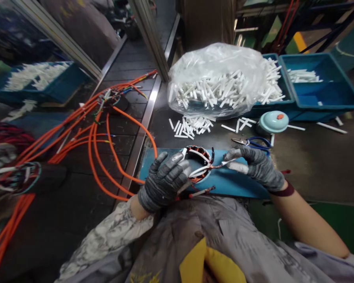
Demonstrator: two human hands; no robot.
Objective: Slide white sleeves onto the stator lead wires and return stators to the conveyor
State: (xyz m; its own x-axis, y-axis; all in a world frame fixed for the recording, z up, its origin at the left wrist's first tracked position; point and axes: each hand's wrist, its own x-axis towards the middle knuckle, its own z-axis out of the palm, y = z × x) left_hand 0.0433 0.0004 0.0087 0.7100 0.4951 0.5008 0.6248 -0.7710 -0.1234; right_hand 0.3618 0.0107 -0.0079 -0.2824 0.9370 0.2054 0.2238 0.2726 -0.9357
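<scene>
A ring-shaped motor stator [207,177] with copper windings and white sleeved leads lies on a blue mat [236,184] before me. My left hand [166,179], in a grey glove, is closed over the ring's left side, its fingertips beside a white sleeve [184,152]. From the ring's right side a twisted copper lead [216,167] runs toward my right hand [253,165]. That gloved hand pinches a thin white sleeve [226,161] at the lead's end between thumb and fingers. Blue-handled pliers [258,143] lie just beyond my right hand.
Loose white tubes [194,125] lie behind the mat, near a clear bag [218,78] full of them. Blue bins [327,84] stand at back right, a light-blue lidded pot [273,121] before them. Orange cables [118,169] cross the conveyor [129,137]; another gloved hand [1,155] is far left.
</scene>
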